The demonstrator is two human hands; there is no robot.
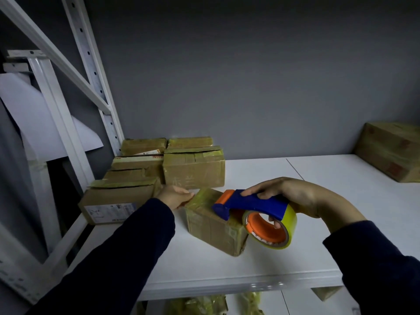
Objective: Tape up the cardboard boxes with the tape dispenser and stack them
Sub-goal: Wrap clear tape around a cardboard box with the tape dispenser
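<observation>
In the head view, a small box (213,226) sits in the middle of a white shelf (329,242). It is brown and has shiny tape on it.

The left hand (175,196) is at the far left end of the small box. Its fingers (189,194) lie on the top edge and the thumb is just under them on the side, so this hand holds the end of the box. The sleeve is dark.

The right hand (293,196) holds the tape dispenser (252,204). The fingers are curled round its blue handle. Its orange and blue front tip sits on top of the small box, at the right end. The yellow tape roll (289,227) hangs just beside the right side of the box, above the shelf.

At the far left of the shelf is a pile of boxes (193,171), close to each other, next to a white metal rack post (91,71). One more big box (391,151) sits at the far right, well apart from the others. Behind it all is a grey wall (250,76).
</observation>
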